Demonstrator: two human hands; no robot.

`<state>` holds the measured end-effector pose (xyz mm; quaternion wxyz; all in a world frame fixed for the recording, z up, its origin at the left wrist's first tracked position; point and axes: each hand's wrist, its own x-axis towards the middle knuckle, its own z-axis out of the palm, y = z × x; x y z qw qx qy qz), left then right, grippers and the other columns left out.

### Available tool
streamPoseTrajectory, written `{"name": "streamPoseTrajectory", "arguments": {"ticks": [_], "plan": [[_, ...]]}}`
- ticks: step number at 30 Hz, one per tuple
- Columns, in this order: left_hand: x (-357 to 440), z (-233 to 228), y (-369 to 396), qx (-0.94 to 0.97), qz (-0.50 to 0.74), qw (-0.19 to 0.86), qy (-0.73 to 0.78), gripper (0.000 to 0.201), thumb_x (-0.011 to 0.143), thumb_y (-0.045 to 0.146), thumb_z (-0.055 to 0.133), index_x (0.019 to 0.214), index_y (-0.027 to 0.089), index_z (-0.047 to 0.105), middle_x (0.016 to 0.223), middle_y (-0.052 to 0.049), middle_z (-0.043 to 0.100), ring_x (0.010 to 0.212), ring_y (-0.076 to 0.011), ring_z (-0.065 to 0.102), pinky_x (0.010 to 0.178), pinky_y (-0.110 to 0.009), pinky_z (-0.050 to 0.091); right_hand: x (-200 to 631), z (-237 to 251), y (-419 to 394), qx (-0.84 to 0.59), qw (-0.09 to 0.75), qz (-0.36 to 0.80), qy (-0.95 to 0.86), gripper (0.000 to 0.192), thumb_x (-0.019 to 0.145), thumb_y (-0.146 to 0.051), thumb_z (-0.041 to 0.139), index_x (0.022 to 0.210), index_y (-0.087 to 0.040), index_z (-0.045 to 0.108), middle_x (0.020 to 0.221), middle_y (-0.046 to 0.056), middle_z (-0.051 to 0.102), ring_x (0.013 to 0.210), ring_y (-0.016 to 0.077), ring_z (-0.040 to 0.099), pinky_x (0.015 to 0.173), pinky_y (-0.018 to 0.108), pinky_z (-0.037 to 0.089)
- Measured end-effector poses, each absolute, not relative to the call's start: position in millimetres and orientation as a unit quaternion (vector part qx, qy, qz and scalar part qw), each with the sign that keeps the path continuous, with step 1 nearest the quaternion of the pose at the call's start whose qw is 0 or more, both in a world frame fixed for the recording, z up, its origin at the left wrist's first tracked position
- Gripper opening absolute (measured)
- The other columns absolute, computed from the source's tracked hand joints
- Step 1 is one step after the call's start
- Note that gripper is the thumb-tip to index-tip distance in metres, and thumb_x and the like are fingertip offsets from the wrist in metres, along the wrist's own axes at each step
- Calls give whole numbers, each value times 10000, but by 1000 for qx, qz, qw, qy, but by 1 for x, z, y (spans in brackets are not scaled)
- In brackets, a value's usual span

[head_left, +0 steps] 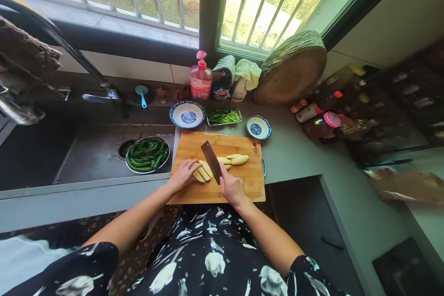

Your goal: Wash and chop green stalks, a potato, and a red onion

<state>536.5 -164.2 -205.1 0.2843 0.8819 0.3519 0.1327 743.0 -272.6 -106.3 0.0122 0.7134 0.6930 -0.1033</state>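
Note:
On the wooden cutting board (249, 185) lie pale yellow peeled vegetable slices (204, 172); their exact kind I cannot make out. My left hand (185, 175) rests at the left edge of these slices, its fingers stretched out and touching them. A kitchen cleaver (211, 162) is gripped by its handle in my right hand (232, 188), the dark blade tilted up and left beside the slices. Right of the blade, more pale yellow pieces (239, 160) lie on the board, partly hidden by the cleaver.
Behind the board stand a blue-rimmed plate (176, 120), a tray of chopped greens (224, 116) and a smaller blue-rimmed dish (266, 130). A bowl of green peppers (147, 154) sits in the sink (90, 152). A pink soap bottle (200, 81) stands by the window.

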Motion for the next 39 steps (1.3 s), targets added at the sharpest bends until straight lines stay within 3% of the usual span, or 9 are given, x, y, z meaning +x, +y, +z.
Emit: {"name": "streamPoseTrajectory", "arguments": {"ticks": [3, 6, 9, 13, 17, 21, 27, 39], "plan": [[552, -191, -138, 919, 59, 309, 239, 599, 665, 146, 625, 1239, 288, 535, 1332, -80, 498, 1264, -275, 380, 1066, -459, 253, 756, -103, -280, 749, 11, -113, 652, 602, 908, -266, 392, 1467, -173, 189, 865, 72, 712, 694, 172, 659, 613, 227, 466], [563, -189, -124, 922, 17, 342, 184, 602, 612, 145, 648, 1198, 257, 574, 1274, -97, 548, 1185, -275, 457, 1029, -409, 303, 763, -109, -288, 778, 20, -115, 617, 599, 907, -266, 399, 1464, -166, 203, 857, 76, 715, 701, 177, 662, 615, 231, 462], [562, -202, -134, 906, 48, 347, 236, 619, 591, 210, 689, 1198, 216, 564, 1266, -125, 542, 1144, -286, 482, 1005, -401, 331, 763, -115, -296, 783, 13, -129, 608, 581, 902, -269, 405, 1454, -184, 244, 824, 63, 715, 691, 180, 661, 611, 237, 465], [563, -221, -169, 848, 138, 280, 428, 604, 651, 312, 677, 1200, 112, 524, 1236, -192, 516, 1158, -330, 448, 1006, -451, 332, 754, -120, -298, 766, 6, -140, 627, 566, 895, -255, 411, 1442, -199, 280, 839, 63, 711, 701, 173, 661, 621, 230, 470], [572, -225, -194, 772, 209, 242, 549, 694, 654, 336, 696, 1253, 87, 448, 1215, -192, 487, 1168, -342, 421, 1002, -483, 346, 739, -121, -290, 743, 42, -111, 659, 581, 891, -232, 399, 1450, -169, 253, 827, 87, 694, 666, 172, 655, 599, 236, 478], [562, -229, -200, 779, 241, 253, 520, 800, 658, 283, 695, 1358, 165, 325, 1337, -160, 386, 1265, -328, 350, 1044, -494, 320, 730, -128, -283, 727, 72, -67, 679, 607, 869, -190, 408, 1450, -132, 241, 779, 97, 667, 621, 183, 646, 555, 249, 481], [554, -247, -200, 785, 283, 282, 474, 761, 749, 264, 589, 1405, 186, 211, 1344, -159, 407, 1273, -305, 373, 1045, -505, 337, 728, -134, -283, 725, 71, -47, 684, 616, 840, -161, 427, 1436, -116, 281, 746, 92, 651, 608, 185, 644, 552, 252, 486], [551, -246, -200, 794, 279, 242, 483, 726, 756, 316, 614, 1373, 154, 267, 1293, -170, 440, 1207, -325, 414, 1011, -517, 356, 711, -121, -289, 696, 87, -84, 708, 612, 850, -157, 420, 1442, -126, 267, 765, 96, 649, 612, 198, 643, 542, 278, 507]]}}
